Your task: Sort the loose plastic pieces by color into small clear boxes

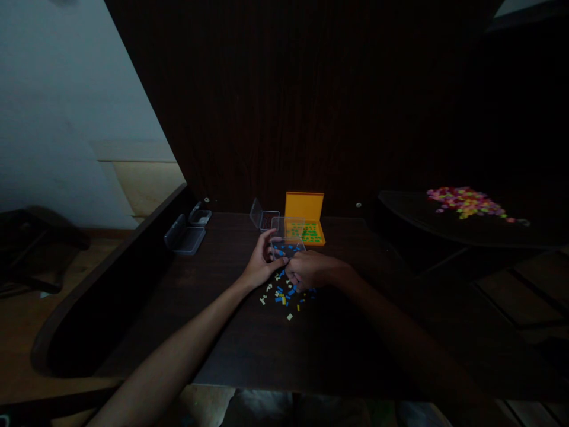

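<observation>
My left hand grips the left side of a clear plastic box, its thumb along the near edge. The box's lid stands raised at the back, and several small blue bricks lie inside. At the near right corner of the box is my right hand, fingers curled and pinched together; whatever they hold is hidden. Below both hands a loose pile of small blue, yellow and cream toy bricks is spread on the dark wooden table. My right hand covers part of this pile.
An open orange case with green pieces stands behind the clear box. A small clear case holds dark pieces. Two more clear cases, one an open case, sit at left by the raised side panel. Colourful beads lie on the right shelf.
</observation>
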`<state>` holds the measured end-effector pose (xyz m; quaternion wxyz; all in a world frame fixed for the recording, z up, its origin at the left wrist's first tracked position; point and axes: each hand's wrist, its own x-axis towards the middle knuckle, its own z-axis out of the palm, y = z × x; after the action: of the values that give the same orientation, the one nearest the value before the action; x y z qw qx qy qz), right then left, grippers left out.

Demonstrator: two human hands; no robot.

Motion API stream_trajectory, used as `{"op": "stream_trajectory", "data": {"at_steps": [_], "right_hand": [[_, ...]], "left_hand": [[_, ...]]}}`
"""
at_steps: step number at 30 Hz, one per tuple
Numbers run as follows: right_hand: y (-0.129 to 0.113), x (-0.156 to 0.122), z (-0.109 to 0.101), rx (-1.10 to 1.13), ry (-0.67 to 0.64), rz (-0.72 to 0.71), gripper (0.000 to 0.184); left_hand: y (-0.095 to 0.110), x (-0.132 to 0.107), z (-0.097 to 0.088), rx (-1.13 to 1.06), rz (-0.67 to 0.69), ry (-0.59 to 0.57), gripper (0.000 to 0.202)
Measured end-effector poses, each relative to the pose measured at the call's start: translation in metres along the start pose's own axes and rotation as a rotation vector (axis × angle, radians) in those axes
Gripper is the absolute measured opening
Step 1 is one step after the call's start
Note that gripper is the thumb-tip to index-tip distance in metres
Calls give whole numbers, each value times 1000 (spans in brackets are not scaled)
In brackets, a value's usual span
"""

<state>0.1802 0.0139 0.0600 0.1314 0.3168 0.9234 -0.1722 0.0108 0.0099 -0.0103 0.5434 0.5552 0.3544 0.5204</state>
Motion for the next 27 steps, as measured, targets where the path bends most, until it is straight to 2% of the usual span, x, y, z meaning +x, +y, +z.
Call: {"op": "stream_trajectory", "data": {"at_steps": [17,27], "right_hand": [[-1,0,-1,42,-16,-45,6],[-4,2,1,29,4,-73,9]], "left_hand": [[0,0,0,16,-8,-8,75],[2,2,-2,-3,21,29,75]]}}
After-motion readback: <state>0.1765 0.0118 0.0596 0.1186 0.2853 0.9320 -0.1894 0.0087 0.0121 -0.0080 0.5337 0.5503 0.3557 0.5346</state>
